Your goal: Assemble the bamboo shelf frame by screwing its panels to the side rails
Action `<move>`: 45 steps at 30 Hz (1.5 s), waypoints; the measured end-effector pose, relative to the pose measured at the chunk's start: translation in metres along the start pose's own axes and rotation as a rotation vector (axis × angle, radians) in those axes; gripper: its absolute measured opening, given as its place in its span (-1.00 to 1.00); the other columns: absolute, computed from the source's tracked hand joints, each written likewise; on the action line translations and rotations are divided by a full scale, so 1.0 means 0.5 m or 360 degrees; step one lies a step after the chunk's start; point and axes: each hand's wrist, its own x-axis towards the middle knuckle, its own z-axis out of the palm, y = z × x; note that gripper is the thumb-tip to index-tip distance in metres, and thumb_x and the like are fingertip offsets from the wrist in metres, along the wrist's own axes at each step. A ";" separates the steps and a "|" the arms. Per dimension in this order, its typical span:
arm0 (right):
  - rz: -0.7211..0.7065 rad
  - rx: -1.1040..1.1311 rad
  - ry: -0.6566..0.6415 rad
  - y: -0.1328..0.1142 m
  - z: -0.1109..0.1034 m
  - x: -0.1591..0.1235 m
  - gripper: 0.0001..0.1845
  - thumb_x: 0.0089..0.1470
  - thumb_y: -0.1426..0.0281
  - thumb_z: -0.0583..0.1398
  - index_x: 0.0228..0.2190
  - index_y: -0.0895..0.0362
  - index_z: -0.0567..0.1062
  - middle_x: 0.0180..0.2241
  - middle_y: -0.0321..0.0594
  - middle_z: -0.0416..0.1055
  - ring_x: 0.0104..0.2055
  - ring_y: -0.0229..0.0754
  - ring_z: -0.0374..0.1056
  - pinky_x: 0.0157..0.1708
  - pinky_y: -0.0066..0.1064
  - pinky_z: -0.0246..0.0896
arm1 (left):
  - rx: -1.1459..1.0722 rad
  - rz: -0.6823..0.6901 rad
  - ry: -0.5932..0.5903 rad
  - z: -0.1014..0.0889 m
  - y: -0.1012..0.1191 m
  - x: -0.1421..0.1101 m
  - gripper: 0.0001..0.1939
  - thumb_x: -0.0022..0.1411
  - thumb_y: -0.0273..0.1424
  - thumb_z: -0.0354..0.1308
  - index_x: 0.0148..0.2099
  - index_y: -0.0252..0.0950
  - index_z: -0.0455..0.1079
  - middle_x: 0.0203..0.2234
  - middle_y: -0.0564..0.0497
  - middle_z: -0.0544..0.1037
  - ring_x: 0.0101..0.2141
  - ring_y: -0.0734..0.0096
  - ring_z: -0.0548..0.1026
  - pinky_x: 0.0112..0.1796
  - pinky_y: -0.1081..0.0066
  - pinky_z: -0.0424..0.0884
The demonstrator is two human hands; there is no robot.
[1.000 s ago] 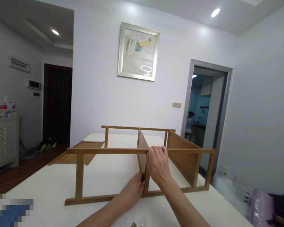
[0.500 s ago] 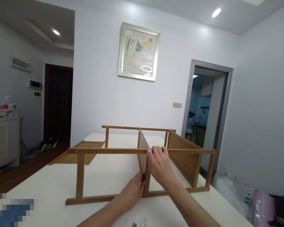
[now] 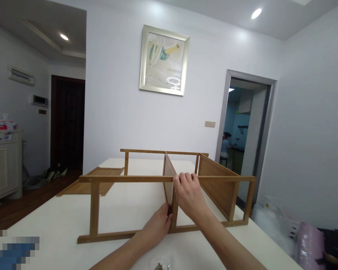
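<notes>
Already, two brown rectangular panels stood in the brown wooden frame, mid-picture on your white bench. Your right hand gripped its rail; your left hand curled below, hold unclear. Leftward, another wooden panel lay unfitted.

Right hand covers a stretch of the near top rail of the wooden frame; left hand and wrist mask some of the bottom rail. Bottom edge crops the clear packet, contents indistinct. Lower left: blue object pixelated, cut by left edge; person at mid-right too small for detail.
</notes>
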 end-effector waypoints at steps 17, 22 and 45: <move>-0.0027 -0.0092 -0.0080 0.007 -0.005 0.009 -0.87 0.06 0.60 0.04 -0.38 0.15 0.31 -0.44 -0.17 0.28 -0.39 -0.12 0.14 -0.33 -0.26 -0.06 | -0.0051 0.0017 0.0022 0.009 -0.011 0.003 -0.90 0.27 -0.46 -0.13 -0.16 -0.25 0.16 -0.26 -0.09 0.46 -0.27 0.29 0.42 -0.22 0.34 0.28; -0.0003 -0.0025 0.0067 0.009 0.012 0.007 -0.78 0.27 0.44 -0.02 -0.44 0.13 0.27 -0.48 -0.23 0.26 -0.44 -0.19 0.10 -0.36 -0.31 -0.13 | -0.0070 0.0015 0.0031 0.013 -0.020 0.006 -0.89 0.27 -0.46 -0.12 -0.16 -0.25 0.17 -0.25 -0.10 0.47 -0.25 0.28 0.43 -0.21 0.34 0.29; 0.0383 0.0767 0.0701 -0.013 0.065 -0.014 -0.81 0.13 0.39 0.15 -0.35 0.07 0.16 -0.31 -0.16 0.34 -0.28 -0.13 0.25 -0.15 -0.13 0.14 | -0.0052 0.0053 0.0041 0.008 -0.010 0.003 -0.90 0.25 -0.47 -0.12 -0.18 -0.26 0.16 -0.29 -0.09 0.46 -0.30 0.30 0.41 -0.24 0.33 0.29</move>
